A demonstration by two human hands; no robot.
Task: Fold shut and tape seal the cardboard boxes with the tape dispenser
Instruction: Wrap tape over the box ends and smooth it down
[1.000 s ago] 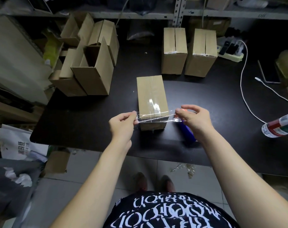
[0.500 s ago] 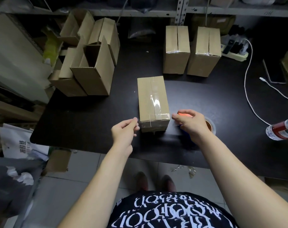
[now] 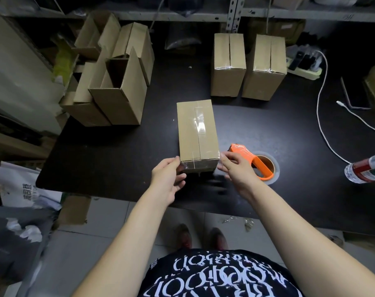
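Note:
A closed cardboard box [image 3: 196, 133] lies lengthwise in the middle of the black table [image 3: 118, 159], with clear tape along its top seam. A second strip of clear tape [image 3: 198, 167] wraps across its near end. My left hand [image 3: 168, 179] grips the box's near left corner over the tape. At the near right corner my right hand [image 3: 236, 168] pinches the tape's end against the box. The orange tape dispenser [image 3: 255, 162] with its tape roll lies on the table just right of my right hand, with no hand on it.
Two taped boxes [image 3: 228, 65] [image 3: 265, 67] stand at the back. Several open boxes [image 3: 115, 86] crowd the back left. A white cable [image 3: 319, 116] and power strip [image 3: 304, 67] lie at the right, a bottle [image 3: 366, 170] at the right edge. Shelving runs behind.
The strip I held stretched above the box now lies over its near end. My right hand let go of the dispenser, which rests on the table. Both hands moved in to the box's corners.

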